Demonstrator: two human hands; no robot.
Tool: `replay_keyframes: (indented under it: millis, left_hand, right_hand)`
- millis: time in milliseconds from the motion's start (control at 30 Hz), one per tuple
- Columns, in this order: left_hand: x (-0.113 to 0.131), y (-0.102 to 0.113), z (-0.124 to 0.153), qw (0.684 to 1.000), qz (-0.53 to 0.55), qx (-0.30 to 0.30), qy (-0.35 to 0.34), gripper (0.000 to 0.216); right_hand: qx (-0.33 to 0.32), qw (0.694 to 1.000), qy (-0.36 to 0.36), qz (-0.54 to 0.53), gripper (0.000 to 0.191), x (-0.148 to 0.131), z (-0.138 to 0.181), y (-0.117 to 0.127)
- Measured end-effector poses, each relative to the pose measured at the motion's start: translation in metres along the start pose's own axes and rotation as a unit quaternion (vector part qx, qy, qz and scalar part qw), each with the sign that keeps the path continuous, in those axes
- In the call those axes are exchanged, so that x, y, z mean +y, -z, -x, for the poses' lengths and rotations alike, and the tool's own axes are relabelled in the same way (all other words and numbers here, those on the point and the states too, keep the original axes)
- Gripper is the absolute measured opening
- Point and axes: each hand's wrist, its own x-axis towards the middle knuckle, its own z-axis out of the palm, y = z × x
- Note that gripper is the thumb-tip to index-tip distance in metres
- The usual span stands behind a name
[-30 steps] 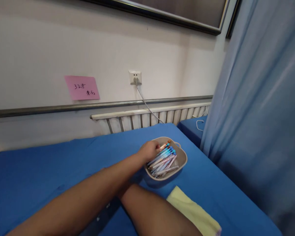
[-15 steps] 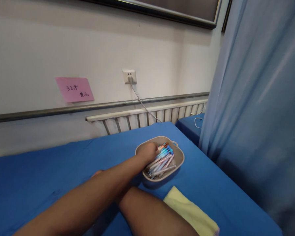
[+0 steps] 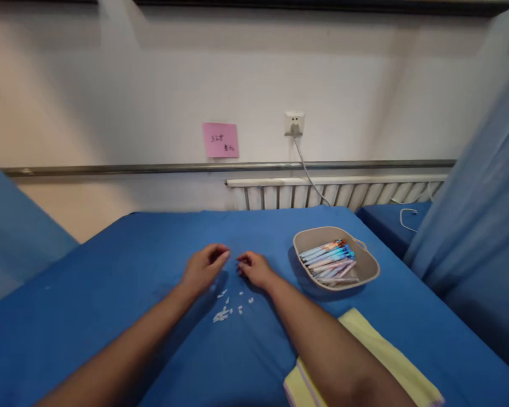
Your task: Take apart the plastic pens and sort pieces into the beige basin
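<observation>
My left hand (image 3: 204, 267) and my right hand (image 3: 254, 268) rest on the blue-covered table (image 3: 110, 294), fingertips nearly touching. Both have their fingers curled and pinched together; whatever is between them is too small to make out. Several small white bits (image 3: 229, 308) lie scattered on the cloth just in front of the hands. A beige bowl (image 3: 367, 277) holding several blue and pink pens (image 3: 328, 260) stands to the right of my right hand, apart from it.
A folded yellow cloth (image 3: 390, 367) lies at the near right under my right forearm. Behind the table are a radiator (image 3: 335, 195), a wall socket with a cable (image 3: 294, 124) and a pink note (image 3: 220, 140). A blue curtain (image 3: 483, 215) hangs at right.
My left hand has come out of the pen bowl to the table's middle, and my right hand has come up beside it. The view has swung left; white bits now show.
</observation>
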Motion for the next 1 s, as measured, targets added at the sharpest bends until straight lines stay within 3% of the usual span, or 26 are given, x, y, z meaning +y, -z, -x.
replay_keyframes:
  millis: [33, 100, 200, 400, 567, 733, 1000]
  left_hand:
    - [-0.025, 0.011, 0.016, 0.998, -0.006, 0.034, 0.052, 0.036]
    - [-0.066, 0.023, 0.046, 0.994, -0.021, 0.039, 0.100, 0.036]
    - [-0.090, 0.019, 0.078, 0.998, -0.035, -0.007, 0.054, 0.032]
    - [-0.069, -0.004, 0.084, 0.990, -0.059, -0.079, -0.101, 0.032]
    - [-0.068, -0.022, 0.079, 0.975, -0.014, -0.116, -0.188, 0.033]
    - [-0.079, -0.020, 0.075, 0.977, 0.056, -0.113, -0.170, 0.033]
    - [-0.084, -0.012, 0.068, 0.973, 0.119, -0.144, -0.136, 0.030]
  right_hand:
    - [-0.003, 1.000, -0.009, 0.019, 0.025, 0.000, -0.001, -0.005]
    - [0.008, 0.997, -0.026, 0.067, 0.019, -0.003, 0.000, -0.007]
    - [0.042, 0.987, -0.035, 0.149, 0.022, -0.007, 0.010, 0.000]
    - [0.097, 0.946, -0.044, 0.306, 0.021, -0.017, 0.066, 0.009]
    - [0.126, 0.935, -0.033, 0.329, 0.021, -0.019, 0.086, -0.030]
    - [0.165, 0.952, 0.000, 0.258, 0.013, -0.010, 0.075, -0.070]
    - [0.233, 0.970, 0.037, 0.060, 0.014, -0.002, 0.072, -0.067]
